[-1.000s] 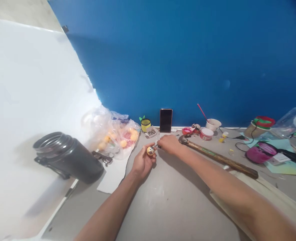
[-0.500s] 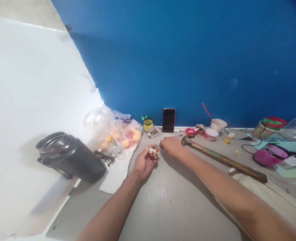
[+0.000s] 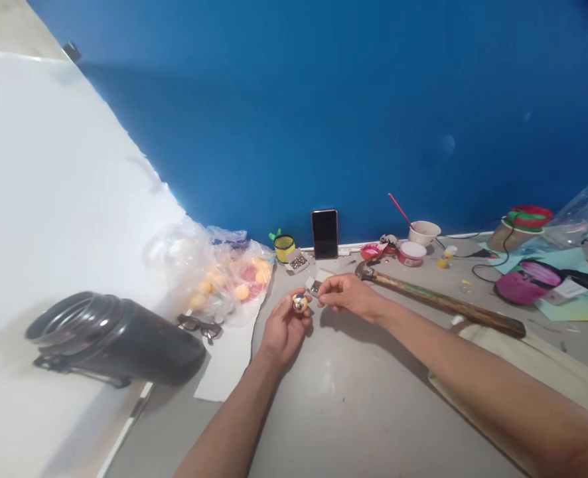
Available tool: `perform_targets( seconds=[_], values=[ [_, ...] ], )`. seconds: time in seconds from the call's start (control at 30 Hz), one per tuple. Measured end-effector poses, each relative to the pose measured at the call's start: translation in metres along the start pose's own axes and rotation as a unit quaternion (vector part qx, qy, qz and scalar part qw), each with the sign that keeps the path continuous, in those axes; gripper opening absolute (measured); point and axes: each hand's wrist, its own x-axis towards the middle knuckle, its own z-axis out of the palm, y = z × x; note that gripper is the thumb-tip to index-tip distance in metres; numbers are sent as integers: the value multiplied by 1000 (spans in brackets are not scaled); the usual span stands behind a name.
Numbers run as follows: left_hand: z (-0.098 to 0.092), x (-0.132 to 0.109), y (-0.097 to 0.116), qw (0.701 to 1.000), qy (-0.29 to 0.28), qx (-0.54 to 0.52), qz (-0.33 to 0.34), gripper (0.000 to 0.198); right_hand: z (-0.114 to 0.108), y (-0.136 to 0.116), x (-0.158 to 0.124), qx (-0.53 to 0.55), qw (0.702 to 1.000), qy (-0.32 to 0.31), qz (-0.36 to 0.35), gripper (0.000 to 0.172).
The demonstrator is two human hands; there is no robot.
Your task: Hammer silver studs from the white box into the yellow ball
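Observation:
Between the fingers of my left hand is a small yellow ball, partly covered with shiny silver pieces. My right hand is just to its right, thumb and fingertips pinched together. Whatever those fingertips hold is too small to make out. Partly behind the right fingertips is a small open box with silver bits inside. Farther back stands a second open white box full of small shiny metal pieces that look like thumbtacks.
A hammer lies on the right, near a cream cloth. A phone leans on the blue wall. To the left are a dark flask, glasses and a plastic bag with yellow balls. A white cup is behind.
My right hand has lifted and drawn back from the small box, uncovering it, with fingertips pinched. The left hand still holds the ball. The view has shifted to the right.

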Motion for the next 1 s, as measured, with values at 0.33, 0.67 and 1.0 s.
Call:
perform_targets(
  seconds=[0.33,0.67,1.0],
  values=[
    [11,-12,-16,959,39,278,36,54,30,38,-28,285,958,-34,20,36],
    [13,-18,-19,894,76,426,115,50,45,34,-28,295,955,3,37,37],
    [12,-20,-19,845,62,498,184,50,45,35,-28,289,955,8,70,43]
  ],
)
